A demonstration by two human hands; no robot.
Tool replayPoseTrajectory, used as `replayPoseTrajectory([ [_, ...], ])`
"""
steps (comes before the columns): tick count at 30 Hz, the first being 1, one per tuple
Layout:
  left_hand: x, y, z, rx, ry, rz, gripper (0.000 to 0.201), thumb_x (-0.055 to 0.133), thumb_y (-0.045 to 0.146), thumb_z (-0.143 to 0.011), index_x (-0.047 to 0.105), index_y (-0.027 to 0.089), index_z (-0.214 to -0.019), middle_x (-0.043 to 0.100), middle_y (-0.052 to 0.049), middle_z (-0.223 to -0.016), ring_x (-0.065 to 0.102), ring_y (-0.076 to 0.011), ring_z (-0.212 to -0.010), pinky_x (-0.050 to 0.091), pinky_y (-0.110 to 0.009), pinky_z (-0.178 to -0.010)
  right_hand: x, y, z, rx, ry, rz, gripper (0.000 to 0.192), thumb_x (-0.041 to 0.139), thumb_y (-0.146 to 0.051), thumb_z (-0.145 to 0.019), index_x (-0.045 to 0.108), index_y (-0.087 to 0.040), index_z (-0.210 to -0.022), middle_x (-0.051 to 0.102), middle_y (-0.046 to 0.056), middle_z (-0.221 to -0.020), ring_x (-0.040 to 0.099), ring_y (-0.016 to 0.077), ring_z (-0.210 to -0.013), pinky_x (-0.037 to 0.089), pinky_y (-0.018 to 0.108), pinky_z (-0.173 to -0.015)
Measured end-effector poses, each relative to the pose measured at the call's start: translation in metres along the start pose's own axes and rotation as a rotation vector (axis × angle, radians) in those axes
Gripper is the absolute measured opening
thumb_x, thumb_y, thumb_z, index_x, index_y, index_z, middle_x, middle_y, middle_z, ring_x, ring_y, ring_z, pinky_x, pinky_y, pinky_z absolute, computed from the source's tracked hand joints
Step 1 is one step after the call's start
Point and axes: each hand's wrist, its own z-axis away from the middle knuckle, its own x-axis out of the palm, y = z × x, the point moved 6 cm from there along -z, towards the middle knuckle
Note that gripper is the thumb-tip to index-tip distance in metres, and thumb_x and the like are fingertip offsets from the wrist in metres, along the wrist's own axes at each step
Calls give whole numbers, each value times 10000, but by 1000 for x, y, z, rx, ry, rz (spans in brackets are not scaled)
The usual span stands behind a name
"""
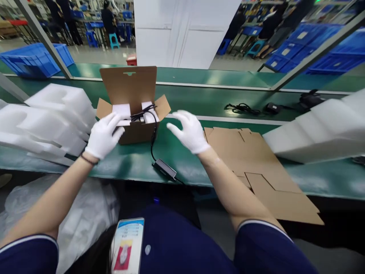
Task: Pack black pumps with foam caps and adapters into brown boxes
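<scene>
An open cardboard box [137,133] stands on the green bench with its lid raised and side flaps spread. White foam inserts [121,110] sit inside, and a bundled black cable [142,113] lies across them. From the box the cable hangs over the front wall to a black power adapter [164,169] on the bench. My left hand [104,135], white-gloved, is at the box's front left corner, thumb and fingers apart; whether it touches the foam I cannot tell. My right hand [189,131], also gloved, hovers right of the box with fingers spread, holding nothing.
White foam pieces [57,118] are piled at left, and more foam blocks [319,129] stand at right. Flattened cardboard [256,167] overhangs the front edge. Behind it lie a black cable [242,109] and a black adapter [272,108]. A blue crate [37,59] is at the far left.
</scene>
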Motion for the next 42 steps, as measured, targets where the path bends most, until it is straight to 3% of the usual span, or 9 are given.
replayPoseTrajectory([
  [2,32,15,56,-133,-79,310,496,598,488,-952,633,245,-1383,588,-92,-1500,528,-323,-1386,352,-436,-1237,17,25,76,128,-220,-161,409,558,-557,-983,777,-217,-1041,738,117,-1131,649,292,-1097,486,428,-1001],
  [6,142,48,158,-669,-750,1119,675,799,499,-834,601,203,-1407,652,-178,-1404,687,-317,-1187,530,-469,-1086,62,41,192,210,-445,-87,262,781,-417,-808,764,-204,-961,724,137,-1067,645,319,-1002,495,450,-911],
  [14,217,128,180,-1023,-820,2089,522,868,529,-792,700,155,-1115,711,-131,-1183,717,-238,-1040,582,-369,-967,59,-12,217,541,-459,-920,315,592,-561,-944,520,-261,-881,518,-62,-607,437,136,-476,380,294,-522],
  [18,213,145,163,-1052,-420,2209,435,880,356,-779,616,187,-1081,704,-66,-1056,717,-196,-959,591,-351,-958,41,-24,212,597,-510,-1046,418,578,-658,-927,501,-248,-902,550,-71,-636,352,86,-409,286,245,-435],
  [23,167,119,141,-671,-30,1551,754,837,224,-708,428,264,-1341,641,-74,-1333,668,-292,-1209,542,-527,-1083,36,-37,215,145,-595,-225,218,488,-219,-970,672,-199,-1087,724,51,-842,665,175,-678,483,281,-624],
  [29,116,117,130,-191,-170,756,720,626,212,-877,392,199,-1558,583,-123,-1511,553,-285,-1416,432,-447,-1234,-4,-78,184,-539,-137,275,296,429,-51,-967,681,-178,-1056,711,79,-864,648,192,-697,473,289,-585],
  [35,66,110,118,172,-34,381,585,519,52,-908,542,225,-1467,664,-67,-1430,649,-214,-1302,525,-357,-1140,-30,-76,116,-639,387,166,220,678,-233,-898,610,-201,-1104,631,210,-1367,652,311,-1183,576,430,-890],
  [38,38,105,98,385,-94,244,512,487,66,-955,597,238,-1425,677,-66,-1410,653,-222,-1287,517,-368,-1129,-17,-79,93,-701,269,38,384,707,-333,-843,613,-183,-1183,692,198,-1288,643,362,-1256,475,604,-1094],
  [42,13,73,31,493,-438,313,548,705,362,-935,572,252,-1455,677,-66,-1392,664,-242,-1247,521,-331,-1087,-2,-71,61,-517,-20,-211,307,671,-402,-862,639,-212,-1101,783,78,-924,773,237,-840,616,372,-824],
])
